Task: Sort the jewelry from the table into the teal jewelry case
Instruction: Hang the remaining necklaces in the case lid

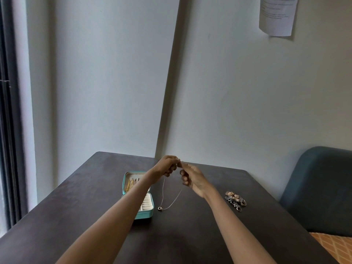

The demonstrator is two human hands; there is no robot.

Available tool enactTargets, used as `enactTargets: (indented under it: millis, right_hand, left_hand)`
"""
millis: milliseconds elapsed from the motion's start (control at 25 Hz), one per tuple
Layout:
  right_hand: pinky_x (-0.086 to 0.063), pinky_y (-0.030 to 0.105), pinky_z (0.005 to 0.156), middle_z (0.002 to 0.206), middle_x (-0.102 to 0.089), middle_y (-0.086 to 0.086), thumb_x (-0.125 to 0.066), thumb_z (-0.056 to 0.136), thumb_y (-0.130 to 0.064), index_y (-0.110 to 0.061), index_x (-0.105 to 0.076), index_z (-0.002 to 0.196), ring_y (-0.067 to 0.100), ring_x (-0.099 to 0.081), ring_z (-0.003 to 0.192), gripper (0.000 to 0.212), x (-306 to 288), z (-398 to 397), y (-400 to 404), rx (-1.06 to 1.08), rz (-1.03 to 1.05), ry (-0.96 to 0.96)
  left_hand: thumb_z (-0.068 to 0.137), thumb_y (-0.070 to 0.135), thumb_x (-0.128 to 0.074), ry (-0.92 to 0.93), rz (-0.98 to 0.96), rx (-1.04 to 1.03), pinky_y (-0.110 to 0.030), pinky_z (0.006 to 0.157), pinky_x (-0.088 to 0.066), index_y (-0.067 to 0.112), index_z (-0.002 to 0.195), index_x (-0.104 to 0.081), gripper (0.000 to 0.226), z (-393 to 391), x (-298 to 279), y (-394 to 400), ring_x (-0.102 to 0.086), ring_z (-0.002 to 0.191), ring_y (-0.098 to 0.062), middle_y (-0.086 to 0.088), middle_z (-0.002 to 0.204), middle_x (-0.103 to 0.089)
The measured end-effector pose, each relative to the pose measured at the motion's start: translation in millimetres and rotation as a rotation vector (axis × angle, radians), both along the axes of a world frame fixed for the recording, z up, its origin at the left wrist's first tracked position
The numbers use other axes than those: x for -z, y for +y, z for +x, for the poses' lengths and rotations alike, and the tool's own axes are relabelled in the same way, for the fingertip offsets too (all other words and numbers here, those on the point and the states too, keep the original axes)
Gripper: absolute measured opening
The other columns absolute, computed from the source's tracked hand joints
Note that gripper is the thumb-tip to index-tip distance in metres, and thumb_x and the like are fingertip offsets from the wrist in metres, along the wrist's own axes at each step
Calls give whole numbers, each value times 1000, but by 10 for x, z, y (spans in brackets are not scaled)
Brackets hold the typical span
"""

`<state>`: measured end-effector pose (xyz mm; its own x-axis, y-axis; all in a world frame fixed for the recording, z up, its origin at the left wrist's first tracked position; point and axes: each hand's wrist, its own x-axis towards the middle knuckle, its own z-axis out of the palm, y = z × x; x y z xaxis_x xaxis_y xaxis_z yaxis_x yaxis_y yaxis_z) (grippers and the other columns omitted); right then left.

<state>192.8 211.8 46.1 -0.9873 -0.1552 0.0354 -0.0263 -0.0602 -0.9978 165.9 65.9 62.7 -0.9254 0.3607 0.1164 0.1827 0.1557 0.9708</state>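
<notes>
1. Head view: the left hand and the right hand are raised together above the dark brown wooden table, fingertips nearly meeting. Each hand has its fingers curled and pinches one end of a thin silver chain necklace with a small ring pendant.
2. The chain hangs down from the two hands in a narrow V. Its ring pendant sits at the bottom, just beside the near right corner of the case; whether it touches the tabletop cannot be told.
3. The exact pinch points are hard to make out, since the chain is very fine and the curled fingers cover its ends.
4. The open teal zip-up jewelry case with a pale lining lies on the table to the left of the necklace. The left forearm crosses over it and hides its middle part.
5. In the far half of the case lie gold chains, with some darker pieces beside them too small to identify. The near half shows pale ring rolls.
6. A small heap of mixed silver and rose-gold jewelry lies on the table to the right, well apart from the case. Its single pieces cannot be told apart.
7. A dark blue padded chair stands at the right, cut off by the frame edge. A curled white paper sheet hangs on the wall, its print unreadable.
</notes>
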Motion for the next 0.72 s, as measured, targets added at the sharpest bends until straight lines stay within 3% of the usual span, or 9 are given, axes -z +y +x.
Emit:
enactTargets:
  millis: [160, 280, 360, 440, 520, 560, 640, 720]
  right_hand:
    - [-28, 16, 44, 64, -40, -2, -50, 96, -19, -11, -55, 92, 3, -34, 45, 11, -25, -5, 38, 46, 45, 52]
    - [-32, 19, 48, 62, -43, -2, -47, 98, -22, -12, -57, 92, 6, -37, 46, 15, -19, -12, 14, 117, 68, 94]
    - [-31, 19, 47, 57, -41, -3, -47, 98, -27, -12, -58, 93, 6, -35, 44, 20, 6, 6, -30, 140, 173, 90]
    - [-31, 17, 45, 55, -38, -4, -45, 98, -32, -14, -58, 90, 5, -33, 42, 24, 43, 49, -63, 136, 269, 75]
    - [-29, 17, 44, 55, -34, -4, -44, 99, -34, -14, -59, 90, 4, -31, 41, 27, 44, 103, -86, 99, 328, 86]
    - [-28, 17, 43, 55, -32, -4, -44, 98, -35, -14, -60, 90, 4, -30, 41, 27, 25, 126, -90, 78, 349, 99]
    - [-28, 18, 44, 53, -32, -5, -48, 96, -40, -15, -60, 87, 5, -29, 42, 29, -50, 165, -87, 59, 378, 126]
    - [-28, 19, 44, 50, -34, -7, -54, 92, -43, -17, -57, 75, 5, -30, 42, 31, -146, 183, -64, 92, 362, 158]
  left_hand:
    - [99, 29, -40, -35, 56, 50, -20, 44, -17, 18, 63, -41, 38, -13, 27, -61, -23, 44, -8, 5, 52, -30]
    - [99, 35, -38, -170, 366, 134, -18, 39, -20, 18, 61, -38, 42, 16, -29, -1, -24, 41, -7, 6, 48, -31]
    - [99, 33, -41, -235, 652, 107, -18, 42, -40, 16, 67, -46, 37, 30, -104, 62, -43, 44, -8, 4, 53, -50]
    - [99, 28, -43, -208, 788, 69, -27, 67, -58, 13, 75, -56, 31, -13, -97, 106, -67, 70, -17, -4, 80, -71]
    - [98, 24, -45, -111, 682, -5, -33, 85, -53, 10, 84, -62, 26, -46, -17, 118, -68, 92, -23, -9, 101, -70]
    - [97, 23, -47, -50, 557, -60, -34, 85, -51, 9, 86, -64, 25, -49, 27, 117, -66, 91, -24, -10, 102, -69]
    - [96, 22, -50, 49, 328, -135, -32, 73, -50, 3, 88, -66, 26, -39, 96, 105, -63, 77, -26, -15, 94, -69]
    - [97, 20, -49, 26, 224, -127, -30, 64, -51, -2, 91, -65, 27, 13, 92, 93, -65, 60, -22, -17, 82, -66]
